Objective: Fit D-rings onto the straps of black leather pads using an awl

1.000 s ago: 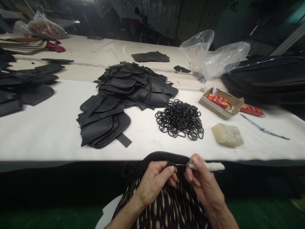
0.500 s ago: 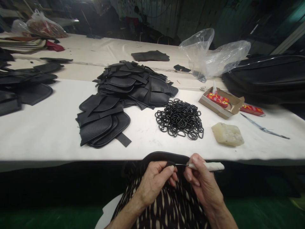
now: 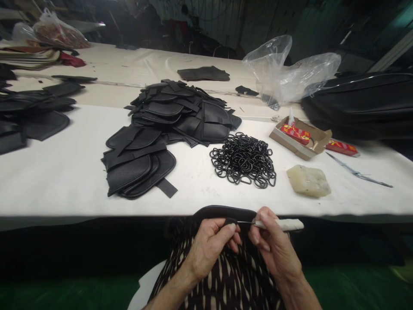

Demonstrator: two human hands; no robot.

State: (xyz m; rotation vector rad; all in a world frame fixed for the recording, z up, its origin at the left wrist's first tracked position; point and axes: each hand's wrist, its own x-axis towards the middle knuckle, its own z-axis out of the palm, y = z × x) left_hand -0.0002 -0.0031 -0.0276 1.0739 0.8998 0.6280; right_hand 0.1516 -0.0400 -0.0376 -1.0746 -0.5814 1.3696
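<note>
My right hand [image 3: 269, 234] is closed round an awl [image 3: 293, 224] with a white wrapped handle. Its thin metal shaft points left, and the tip meets a small black strap end pinched between the thumb and fingers of my left hand [image 3: 214, 239]. Behind both hands, a black leather piece [image 3: 222, 211] with a curved, piped edge rests against the table's front edge, above my lap. Whether the strap belongs to that piece is hidden by my fingers. Beyond my hands lies a heap of black D-rings [image 3: 243, 161].
Black leather pieces with straps are piled on the white table [image 3: 64, 181], in a near stack [image 3: 135, 172] and a larger heap [image 3: 183, 112]. To the right are a yellowish wax-like block [image 3: 309, 181], a cardboard box [image 3: 298, 142], metal scissors or tweezers [image 3: 358, 173] and a clear plastic bag [image 3: 290, 77].
The hands, awl and leather piece stay almost where they were. The table scene shifts up slightly with the camera.
</note>
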